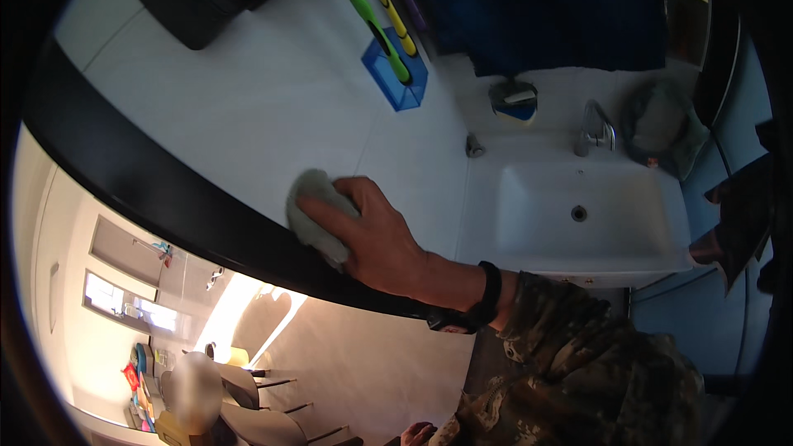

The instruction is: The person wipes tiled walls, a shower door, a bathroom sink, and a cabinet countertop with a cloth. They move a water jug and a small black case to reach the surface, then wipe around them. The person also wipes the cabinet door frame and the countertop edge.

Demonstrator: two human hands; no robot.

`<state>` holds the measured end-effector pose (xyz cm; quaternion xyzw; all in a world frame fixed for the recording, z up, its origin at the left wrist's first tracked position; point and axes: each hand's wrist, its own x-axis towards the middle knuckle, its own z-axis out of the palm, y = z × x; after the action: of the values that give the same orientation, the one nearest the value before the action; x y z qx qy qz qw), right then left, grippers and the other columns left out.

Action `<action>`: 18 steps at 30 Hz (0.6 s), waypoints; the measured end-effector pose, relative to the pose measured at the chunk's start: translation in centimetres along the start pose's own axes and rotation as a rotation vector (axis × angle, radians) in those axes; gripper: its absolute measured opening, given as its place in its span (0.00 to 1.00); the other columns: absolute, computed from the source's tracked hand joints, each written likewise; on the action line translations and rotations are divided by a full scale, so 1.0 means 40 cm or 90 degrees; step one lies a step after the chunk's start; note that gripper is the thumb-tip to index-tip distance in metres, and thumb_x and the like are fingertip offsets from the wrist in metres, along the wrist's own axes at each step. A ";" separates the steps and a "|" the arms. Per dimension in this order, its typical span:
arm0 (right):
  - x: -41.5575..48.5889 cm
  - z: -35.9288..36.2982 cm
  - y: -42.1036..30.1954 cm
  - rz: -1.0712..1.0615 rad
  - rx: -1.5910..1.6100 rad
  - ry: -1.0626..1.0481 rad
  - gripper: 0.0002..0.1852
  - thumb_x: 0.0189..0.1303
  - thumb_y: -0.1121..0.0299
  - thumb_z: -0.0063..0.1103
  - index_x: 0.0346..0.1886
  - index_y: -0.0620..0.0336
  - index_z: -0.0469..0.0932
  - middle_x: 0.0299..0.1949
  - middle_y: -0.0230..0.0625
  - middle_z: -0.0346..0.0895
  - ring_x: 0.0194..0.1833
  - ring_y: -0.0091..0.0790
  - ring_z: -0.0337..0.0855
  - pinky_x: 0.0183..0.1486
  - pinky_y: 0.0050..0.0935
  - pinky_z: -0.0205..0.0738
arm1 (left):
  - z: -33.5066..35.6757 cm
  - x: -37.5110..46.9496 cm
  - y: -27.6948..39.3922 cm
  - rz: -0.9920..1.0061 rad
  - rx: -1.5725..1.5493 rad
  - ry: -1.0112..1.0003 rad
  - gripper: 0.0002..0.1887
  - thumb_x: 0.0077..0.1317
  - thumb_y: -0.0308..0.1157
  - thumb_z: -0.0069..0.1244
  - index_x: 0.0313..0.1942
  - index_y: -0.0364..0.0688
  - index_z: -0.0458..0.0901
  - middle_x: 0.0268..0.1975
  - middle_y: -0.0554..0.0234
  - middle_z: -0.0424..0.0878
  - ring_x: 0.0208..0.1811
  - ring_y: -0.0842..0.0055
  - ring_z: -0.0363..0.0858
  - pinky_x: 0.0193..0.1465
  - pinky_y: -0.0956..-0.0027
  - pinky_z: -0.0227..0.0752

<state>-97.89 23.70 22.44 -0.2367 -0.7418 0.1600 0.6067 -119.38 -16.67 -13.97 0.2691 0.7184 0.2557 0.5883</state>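
My right hand (384, 241) comes in from the lower right, a black wristband on its wrist and a camouflage sleeve behind. It grips a wadded grey-green cloth or sponge (316, 210), pressed against the white tiled surface (248, 130) at its dark trim (155, 198). One digit lies over the wad; other fingers are bent beside it. Only part of my left hand (418, 433) shows at the bottom edge, beside the camouflage clothing; what it holds, if anything, cannot be made out.
Green (375, 28) and yellow toothbrushes (393, 9) stand in a blue holder (396, 90). A dark box-shaped object (186, 6) is upper left. To the right are a white sink (502, 210), a faucet (596, 127) and a dark blue cloth (551, 6). Chairs (260, 424) appear lower left.
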 end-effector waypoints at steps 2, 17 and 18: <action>-0.096 0.022 0.042 0.088 -0.001 -0.030 0.40 0.50 0.78 0.74 0.70 0.45 0.72 0.63 0.53 0.64 0.62 0.56 0.72 0.59 0.42 0.76 | 0.000 0.007 -0.006 -0.019 -0.010 -0.008 0.16 0.73 0.31 0.56 0.58 0.39 0.79 0.51 0.56 0.84 0.48 0.70 0.86 0.48 0.68 0.83; -0.549 0.138 0.228 0.664 -0.008 -0.030 0.29 0.64 0.71 0.59 0.69 0.56 0.65 0.60 0.58 0.70 0.58 0.65 0.75 0.62 0.50 0.74 | -0.071 0.018 0.111 0.004 0.022 -0.061 0.15 0.72 0.34 0.56 0.55 0.37 0.81 0.45 0.56 0.87 0.44 0.73 0.87 0.48 0.70 0.82; -0.520 0.139 0.214 0.699 -0.025 -0.033 0.27 0.65 0.71 0.59 0.68 0.57 0.67 0.61 0.58 0.71 0.59 0.63 0.76 0.62 0.49 0.74 | -0.080 0.018 0.125 0.018 0.030 -0.058 0.15 0.72 0.33 0.56 0.54 0.36 0.82 0.44 0.57 0.88 0.43 0.73 0.87 0.48 0.70 0.81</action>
<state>-98.82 19.79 -0.40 -0.5964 -0.5266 0.4448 0.4113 -122.23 -12.72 -10.48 0.3042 0.6928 0.2343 0.6104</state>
